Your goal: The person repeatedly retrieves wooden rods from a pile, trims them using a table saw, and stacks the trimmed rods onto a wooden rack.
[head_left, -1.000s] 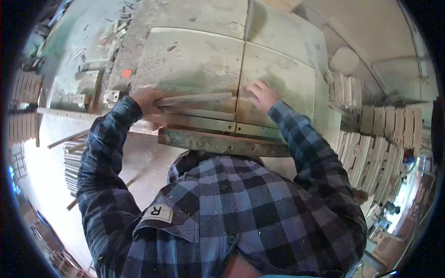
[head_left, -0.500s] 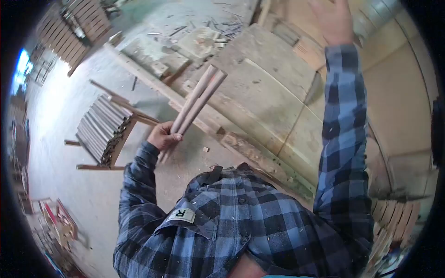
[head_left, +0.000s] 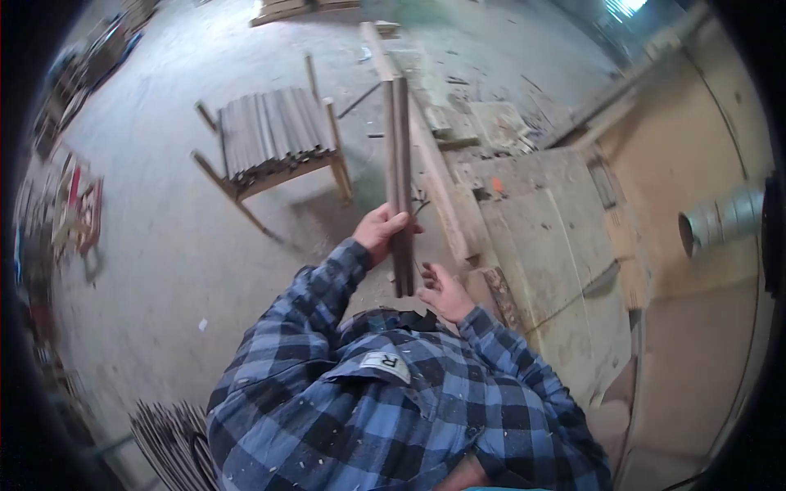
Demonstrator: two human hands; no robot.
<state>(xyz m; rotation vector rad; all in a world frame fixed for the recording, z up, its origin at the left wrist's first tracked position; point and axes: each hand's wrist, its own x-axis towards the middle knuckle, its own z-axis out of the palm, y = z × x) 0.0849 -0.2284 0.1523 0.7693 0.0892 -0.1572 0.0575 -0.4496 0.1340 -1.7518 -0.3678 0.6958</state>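
Observation:
Two long wooden dowels (head_left: pixel 399 155) stand side by side in front of my body, almost lined up with my line of sight. My left hand (head_left: pixel 381 233) is closed round them below their middle, thumb across the front. Close to their lower end is my right hand (head_left: pixel 446 295), fingers apart and slightly bent, holding nothing; a small gap seems to separate it from the wood. Ahead on the left, a wooden rack (head_left: pixel 282 178) with upright posts carries a stack of many similar dowels (head_left: pixel 270 127).
To my right lies a dusty machine table (head_left: pixel 540 221) with a long wooden beam (head_left: pixel 438 159) along its near side. A metal duct (head_left: pixel 725 219) sticks out from a board panel (head_left: pixel 688 147). Thin rods (head_left: pixel 168 442) are bundled at the lower left. Offcuts litter the floor ahead.
My view has turned left toward the rack. My right hand has come down from the upper right to the dowels' lower end. The dowels, still in my left hand, now stand more upright.

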